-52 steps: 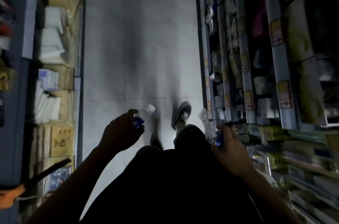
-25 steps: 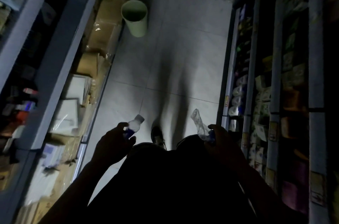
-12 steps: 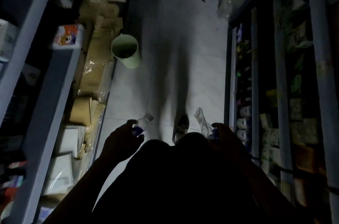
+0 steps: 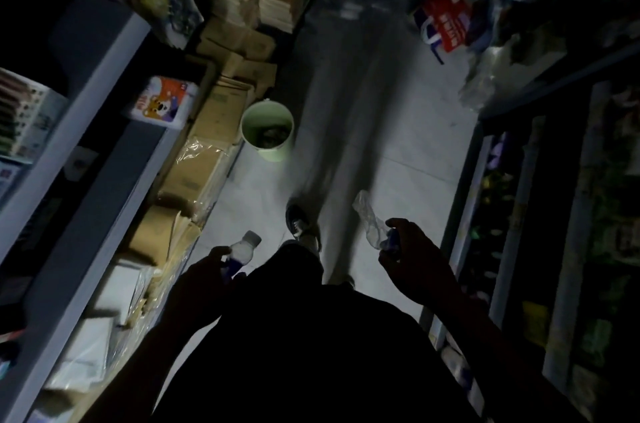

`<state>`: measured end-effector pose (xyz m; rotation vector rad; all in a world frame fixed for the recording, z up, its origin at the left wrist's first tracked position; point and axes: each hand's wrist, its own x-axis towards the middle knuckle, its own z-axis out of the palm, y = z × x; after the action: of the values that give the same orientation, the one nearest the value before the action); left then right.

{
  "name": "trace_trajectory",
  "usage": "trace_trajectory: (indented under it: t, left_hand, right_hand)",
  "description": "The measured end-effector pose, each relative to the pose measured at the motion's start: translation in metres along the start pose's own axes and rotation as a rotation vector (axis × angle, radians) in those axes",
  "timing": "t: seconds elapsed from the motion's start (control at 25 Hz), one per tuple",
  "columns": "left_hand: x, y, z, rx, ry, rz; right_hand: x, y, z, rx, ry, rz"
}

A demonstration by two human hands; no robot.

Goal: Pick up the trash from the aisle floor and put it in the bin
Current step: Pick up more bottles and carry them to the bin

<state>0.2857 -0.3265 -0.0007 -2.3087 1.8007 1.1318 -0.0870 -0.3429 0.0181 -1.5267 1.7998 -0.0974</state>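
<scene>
Left hand (image 4: 204, 275) grips a small white-capped bottle (image 4: 242, 251); right hand (image 4: 414, 258) pinches what looks like a crushed clear bottle (image 4: 369, 220). Both are well short of the green bin (image 4: 266, 132).

— What's that bottle (image 4: 242, 251) made of?
— Clear plastic, white cap; the crumpled bottle (image 4: 369, 222) looks thin and glossy.
— And the bin (image 4: 273, 149)?
— Smooth matt plastic. Cardboard boxes (image 4: 204, 166) under shiny film; pale smooth floor tiles (image 4: 408, 145).

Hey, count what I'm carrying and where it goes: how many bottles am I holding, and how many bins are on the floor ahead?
Bottles: 2, an intact one in the left hand, a crushed one in the right hand
Bins: 1, pale green, beside the boxes
Total: 3
</scene>
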Motion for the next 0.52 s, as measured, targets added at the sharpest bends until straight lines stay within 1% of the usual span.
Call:
trace_trajectory:
  t: [0.08, 0.12, 0.2, 0.32, 0.44, 0.52]
  left_hand:
    - [0.038, 0.013, -0.023, -0.016, -0.048, 0.003]
    - [0.062, 0.019, -0.034, -0.01, -0.037, -0.021]
    - [0.11, 0.042, -0.063, -0.018, -0.01, -0.012]
    - [0.176, 0.073, -0.093, 0.033, -0.05, 0.036]
    - [0.239, 0.106, -0.119, -0.052, -0.09, -0.033]
    - [0.278, 0.124, -0.126, -0.128, -0.114, -0.103]
  right_hand:
    - [0.043, -0.018, -0.014, 0.008, -0.012, 0.019]
    - [0.063, -0.028, -0.02, 0.019, -0.007, 0.048]
    - [0.093, -0.045, -0.033, 0.035, -0.023, 0.082]
    - [0.145, -0.064, -0.052, 0.1, -0.061, 0.137]
    - [0.195, -0.087, -0.072, 0.154, -0.046, 0.186]
    - [0.236, -0.102, -0.085, 0.191, -0.079, 0.204]
